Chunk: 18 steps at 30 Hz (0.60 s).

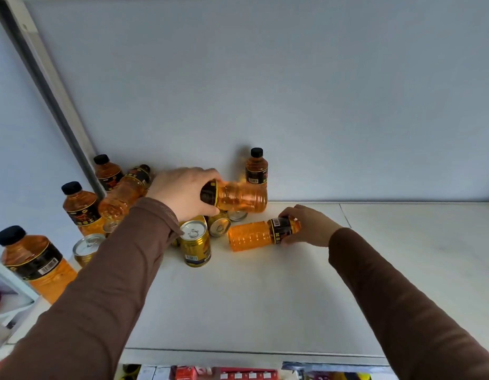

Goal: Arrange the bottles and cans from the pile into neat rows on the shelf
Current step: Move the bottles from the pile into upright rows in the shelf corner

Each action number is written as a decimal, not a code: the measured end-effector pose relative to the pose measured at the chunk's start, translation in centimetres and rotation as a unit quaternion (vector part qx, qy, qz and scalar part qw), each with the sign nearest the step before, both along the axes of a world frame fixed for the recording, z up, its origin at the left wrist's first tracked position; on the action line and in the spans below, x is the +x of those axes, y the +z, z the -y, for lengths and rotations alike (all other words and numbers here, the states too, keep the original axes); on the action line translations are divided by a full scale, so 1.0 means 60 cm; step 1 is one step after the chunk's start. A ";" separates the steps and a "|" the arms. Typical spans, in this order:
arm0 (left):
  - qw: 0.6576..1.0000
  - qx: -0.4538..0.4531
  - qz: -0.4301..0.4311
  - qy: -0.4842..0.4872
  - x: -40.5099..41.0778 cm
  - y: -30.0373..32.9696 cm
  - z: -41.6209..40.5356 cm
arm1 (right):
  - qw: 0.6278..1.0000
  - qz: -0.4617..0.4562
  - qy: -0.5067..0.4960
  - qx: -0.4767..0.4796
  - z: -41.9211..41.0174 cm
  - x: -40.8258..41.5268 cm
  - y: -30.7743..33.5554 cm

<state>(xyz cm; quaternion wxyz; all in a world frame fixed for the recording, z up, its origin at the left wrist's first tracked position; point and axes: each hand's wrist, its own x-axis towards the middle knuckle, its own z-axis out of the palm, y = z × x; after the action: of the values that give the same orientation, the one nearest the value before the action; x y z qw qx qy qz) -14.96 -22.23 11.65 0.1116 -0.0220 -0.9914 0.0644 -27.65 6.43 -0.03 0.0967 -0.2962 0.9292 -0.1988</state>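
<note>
A pile of orange drink bottles and gold cans lies at the back left of the white shelf point(265, 297). My left hand point(183, 192) grips the neck end of an orange bottle point(242, 197) held sideways above the pile. My right hand point(310, 226) grips the cap end of another orange bottle point(251, 235) lying on its side on the shelf. A gold can point(195, 246) stands upright in front of the pile, with more cans point(219, 226) lying behind it. One bottle point(256, 167) stands upright against the back wall.
Three upright bottles point(83, 207) run along the left side, nearest one point(36, 260) at the front. A tilted bottle point(122, 196) leans in the pile and a can point(87, 248) stands beside my left sleeve. Coloured packages point(224, 373) show below the shelf's front edge.
</note>
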 end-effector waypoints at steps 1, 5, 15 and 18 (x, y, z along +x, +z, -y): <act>1.000 -0.006 0.026 -0.006 -0.003 0.001 -0.015 | 1.000 -0.001 -0.009 -0.010 -0.016 0.002 0.010; 0.995 -0.010 0.098 -0.022 -0.021 0.003 -0.063 | 0.999 -0.023 -0.035 -0.027 -0.080 0.011 0.054; 0.975 0.003 0.192 -0.109 -0.059 0.020 -0.149 | 0.993 -0.094 -0.041 -0.061 -0.123 0.062 0.148; 0.969 0.006 0.210 -0.130 -0.069 0.008 -0.175 | 0.991 -0.108 -0.031 -0.068 -0.110 0.072 0.145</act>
<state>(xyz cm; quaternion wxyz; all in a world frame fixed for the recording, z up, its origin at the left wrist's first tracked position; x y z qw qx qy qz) -19.09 -11.74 12.11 -0.0920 -0.1634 -0.9816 0.0368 -23.34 13.04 8.66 -0.0305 -0.2932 0.9271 -0.2313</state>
